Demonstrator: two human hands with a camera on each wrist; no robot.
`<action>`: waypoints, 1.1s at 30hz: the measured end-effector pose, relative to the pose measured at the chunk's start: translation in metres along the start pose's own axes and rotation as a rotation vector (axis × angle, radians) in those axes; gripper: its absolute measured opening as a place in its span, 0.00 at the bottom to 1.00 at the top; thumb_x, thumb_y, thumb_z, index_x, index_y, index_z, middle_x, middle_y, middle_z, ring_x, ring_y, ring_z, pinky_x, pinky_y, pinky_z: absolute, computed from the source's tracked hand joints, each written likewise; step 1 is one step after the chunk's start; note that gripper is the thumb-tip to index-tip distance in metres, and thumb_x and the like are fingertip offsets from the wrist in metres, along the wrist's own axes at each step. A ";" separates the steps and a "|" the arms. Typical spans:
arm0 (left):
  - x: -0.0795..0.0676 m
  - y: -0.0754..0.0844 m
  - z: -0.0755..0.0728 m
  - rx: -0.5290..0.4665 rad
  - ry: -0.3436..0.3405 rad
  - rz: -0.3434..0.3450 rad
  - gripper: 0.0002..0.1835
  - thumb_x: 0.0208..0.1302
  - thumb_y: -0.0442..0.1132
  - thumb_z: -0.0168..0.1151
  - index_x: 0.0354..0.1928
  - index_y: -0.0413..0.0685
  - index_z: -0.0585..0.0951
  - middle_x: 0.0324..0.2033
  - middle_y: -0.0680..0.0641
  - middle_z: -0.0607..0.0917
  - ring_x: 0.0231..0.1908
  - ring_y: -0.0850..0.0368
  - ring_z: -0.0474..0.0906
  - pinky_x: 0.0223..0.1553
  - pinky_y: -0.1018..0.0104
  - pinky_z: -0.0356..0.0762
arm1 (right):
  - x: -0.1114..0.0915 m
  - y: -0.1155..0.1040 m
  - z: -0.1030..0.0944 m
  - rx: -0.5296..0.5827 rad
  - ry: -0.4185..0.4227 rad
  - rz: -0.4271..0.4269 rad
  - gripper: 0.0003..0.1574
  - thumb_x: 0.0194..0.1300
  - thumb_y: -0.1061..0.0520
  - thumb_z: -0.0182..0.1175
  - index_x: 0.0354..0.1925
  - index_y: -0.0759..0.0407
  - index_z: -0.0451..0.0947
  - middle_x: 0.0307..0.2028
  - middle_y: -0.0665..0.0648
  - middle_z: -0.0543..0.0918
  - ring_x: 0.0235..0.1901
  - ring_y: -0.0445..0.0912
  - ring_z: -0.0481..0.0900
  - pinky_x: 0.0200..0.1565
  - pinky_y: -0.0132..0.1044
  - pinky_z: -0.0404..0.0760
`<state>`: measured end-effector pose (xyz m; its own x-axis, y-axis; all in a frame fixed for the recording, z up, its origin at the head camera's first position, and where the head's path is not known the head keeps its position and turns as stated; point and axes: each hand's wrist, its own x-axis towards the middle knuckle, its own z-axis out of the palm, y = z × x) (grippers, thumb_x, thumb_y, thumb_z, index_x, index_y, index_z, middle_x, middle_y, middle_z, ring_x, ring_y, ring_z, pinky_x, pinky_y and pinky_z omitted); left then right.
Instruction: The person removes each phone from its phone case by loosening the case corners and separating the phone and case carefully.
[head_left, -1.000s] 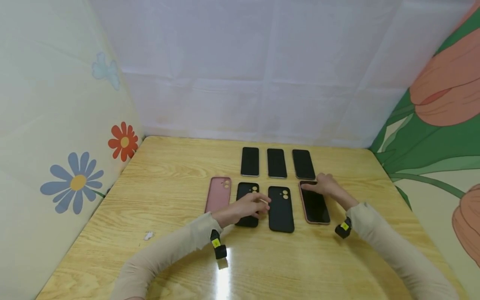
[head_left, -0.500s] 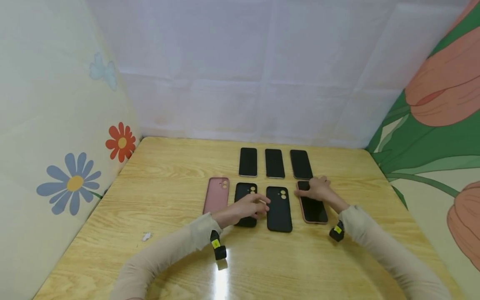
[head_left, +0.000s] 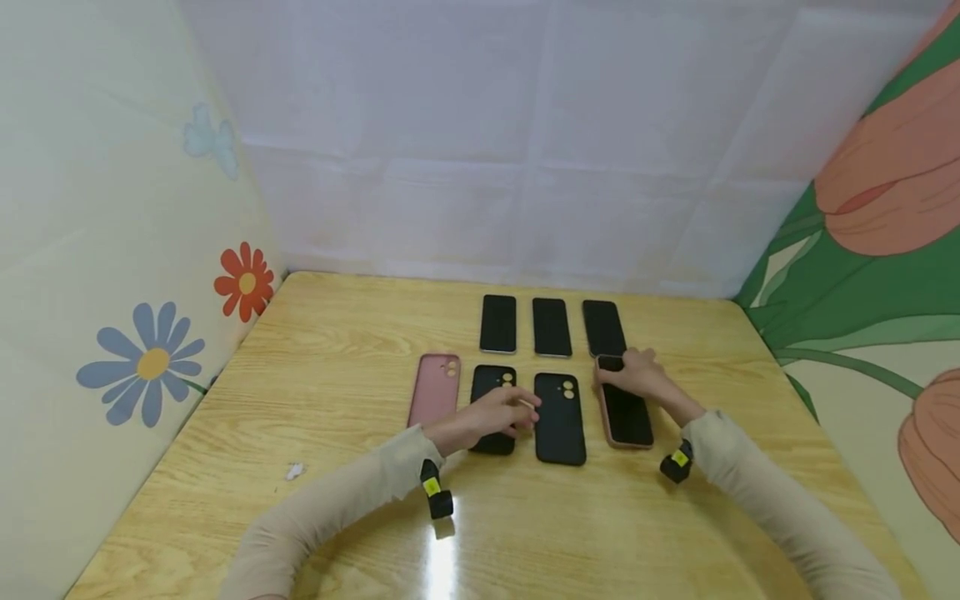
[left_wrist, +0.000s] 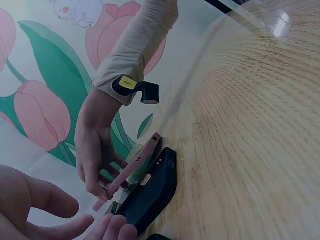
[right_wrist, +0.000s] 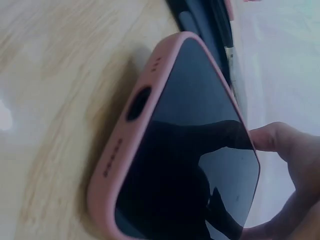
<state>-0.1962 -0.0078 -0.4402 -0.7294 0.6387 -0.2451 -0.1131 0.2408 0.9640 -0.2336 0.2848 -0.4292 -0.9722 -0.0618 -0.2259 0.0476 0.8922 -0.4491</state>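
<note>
A phone in a pink case lies screen up at the right of the front row. My right hand grips its far end, thumb on the left edge and fingers on the other side. In the left wrist view that phone is tilted, its far end raised off the table. The right wrist view shows the dark screen reflecting the hand. My left hand, fingers loosely bent and holding nothing, hovers over a black phone case. Its fingertips reach the left edge of a second black case.
An empty pink phone case lies at the left of the front row. Behind stand out three bare black phones in a row, a left one, a middle one and a right one. A white scrap marks the table's left.
My right hand has shifted its hold at the phone's far end, and that end has come up off the table. The left hand has stayed in place.
</note>
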 end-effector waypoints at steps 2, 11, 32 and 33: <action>0.001 -0.001 0.001 0.003 0.002 -0.002 0.18 0.75 0.34 0.50 0.62 0.33 0.73 0.47 0.38 0.82 0.47 0.47 0.80 0.47 0.56 0.81 | -0.002 -0.002 -0.001 0.060 -0.010 0.004 0.36 0.66 0.42 0.59 0.42 0.77 0.65 0.43 0.75 0.62 0.32 0.57 0.67 0.30 0.43 0.70; 0.004 0.000 0.003 -0.074 -0.022 0.012 0.19 0.76 0.32 0.48 0.63 0.29 0.70 0.49 0.33 0.82 0.47 0.42 0.81 0.47 0.56 0.82 | -0.007 -0.015 -0.002 0.155 -0.020 -0.049 0.27 0.68 0.47 0.60 0.33 0.70 0.64 0.42 0.71 0.60 0.31 0.54 0.66 0.28 0.41 0.69; 0.012 -0.003 0.014 -0.313 -0.087 0.011 0.28 0.74 0.42 0.57 0.69 0.38 0.63 0.53 0.36 0.81 0.50 0.42 0.81 0.49 0.51 0.81 | -0.018 -0.074 0.019 0.294 -0.004 -0.305 0.23 0.67 0.48 0.62 0.32 0.68 0.72 0.46 0.70 0.65 0.42 0.57 0.62 0.32 0.42 0.70; 0.013 -0.003 0.015 -0.322 -0.069 0.018 0.27 0.74 0.42 0.57 0.69 0.38 0.64 0.53 0.37 0.81 0.50 0.43 0.81 0.49 0.52 0.81 | -0.019 -0.076 0.020 0.294 -0.001 -0.316 0.22 0.67 0.49 0.62 0.29 0.66 0.72 0.45 0.70 0.66 0.42 0.57 0.62 0.32 0.41 0.69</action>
<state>-0.1947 0.0108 -0.4474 -0.6871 0.6915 -0.2231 -0.3159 -0.0078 0.9488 -0.2146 0.2091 -0.4081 -0.9493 -0.3122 -0.0379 -0.1896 0.6640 -0.7233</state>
